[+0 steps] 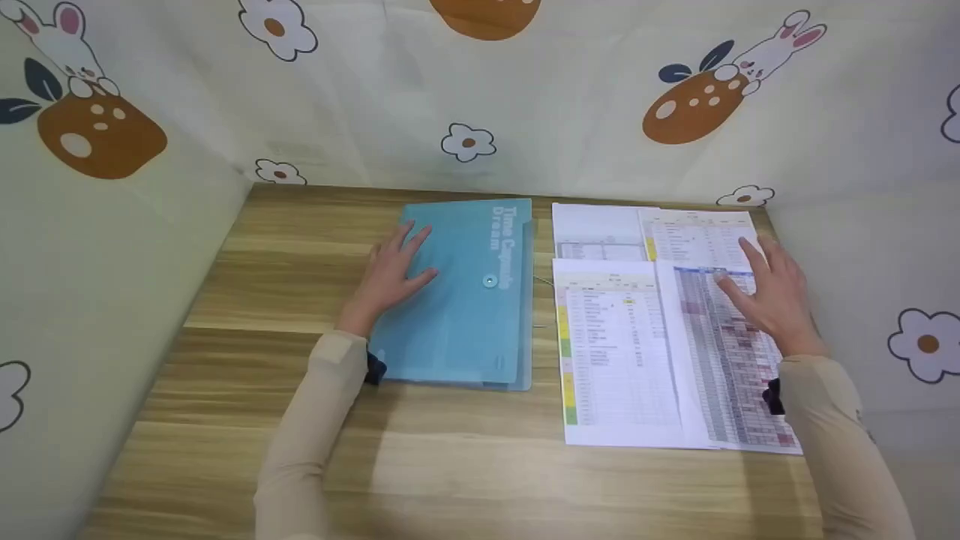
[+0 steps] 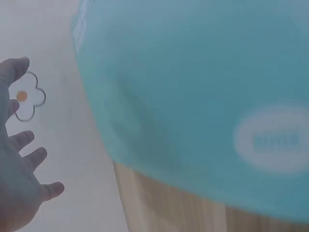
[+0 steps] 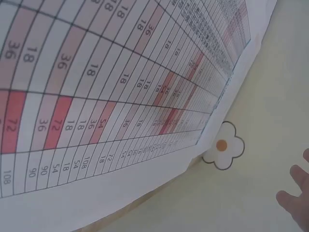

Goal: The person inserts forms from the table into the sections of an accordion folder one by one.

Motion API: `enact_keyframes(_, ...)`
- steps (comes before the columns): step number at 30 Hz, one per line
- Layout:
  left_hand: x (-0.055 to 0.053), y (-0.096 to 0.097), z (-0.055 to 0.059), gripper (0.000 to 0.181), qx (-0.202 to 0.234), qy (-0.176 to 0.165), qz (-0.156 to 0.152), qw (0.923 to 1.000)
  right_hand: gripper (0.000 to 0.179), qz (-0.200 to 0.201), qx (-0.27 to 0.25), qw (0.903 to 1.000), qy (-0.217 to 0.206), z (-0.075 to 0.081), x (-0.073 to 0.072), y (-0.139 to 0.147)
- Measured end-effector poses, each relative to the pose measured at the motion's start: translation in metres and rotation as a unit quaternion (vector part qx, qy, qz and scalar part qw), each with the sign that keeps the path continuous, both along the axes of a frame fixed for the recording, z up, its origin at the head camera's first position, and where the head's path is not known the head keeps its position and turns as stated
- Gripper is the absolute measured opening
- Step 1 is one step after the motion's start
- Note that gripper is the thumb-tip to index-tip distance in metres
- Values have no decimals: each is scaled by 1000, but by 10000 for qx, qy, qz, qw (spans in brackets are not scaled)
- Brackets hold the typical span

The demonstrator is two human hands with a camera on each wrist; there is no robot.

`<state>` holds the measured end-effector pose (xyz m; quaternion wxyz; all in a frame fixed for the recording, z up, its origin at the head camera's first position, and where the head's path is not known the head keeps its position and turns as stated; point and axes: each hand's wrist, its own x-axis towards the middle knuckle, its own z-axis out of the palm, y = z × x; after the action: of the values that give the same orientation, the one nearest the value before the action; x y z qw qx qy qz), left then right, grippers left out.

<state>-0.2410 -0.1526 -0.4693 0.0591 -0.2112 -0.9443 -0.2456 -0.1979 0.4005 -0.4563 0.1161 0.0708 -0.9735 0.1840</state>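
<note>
A translucent blue document folder (image 1: 457,322), lettered "Time Capsule Dream" with a round button, lies flat on the wooden table. My left hand (image 1: 386,277) is over its left part, fingers spread and gripping nothing; in the left wrist view the folder (image 2: 193,72) fills most of the picture. On the right are several printed sheets. In front lie a list sheet (image 1: 615,382) with a coloured left edge and a dense table sheet (image 1: 709,360). My right hand (image 1: 784,300) is over the table sheet's right side, fingers apart. Red-shaded number cells show on that sheet (image 3: 106,96) up close.
Two more sheets, a mostly white one (image 1: 596,221) and a printed one (image 1: 697,225), lie behind the front pair. Thin cords (image 1: 543,281) extend from the folder's right edge. Patterned fabric (image 1: 360,112) walls in the wooden table (image 1: 465,465) behind and at both sides.
</note>
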Motion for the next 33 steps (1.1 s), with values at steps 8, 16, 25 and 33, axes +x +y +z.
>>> enact_keyframes(8,6,27,0,64,-127,-117,-379,9991,66,473,79,9983,323,-4,0,-19)
enact_keyframes(16,11,47,-5,64,-288,-303,-746,9963,65,904,140,9945,518,-15,0,-38)
enact_keyframes(25,14,64,-11,64,-452,-752,-950,9916,64,1537,282,9862,553,-30,4,-67)
enact_keyframes(33,16,81,-14,64,-558,-1017,-990,9883,64,2204,433,9731,510,-41,12,-94)
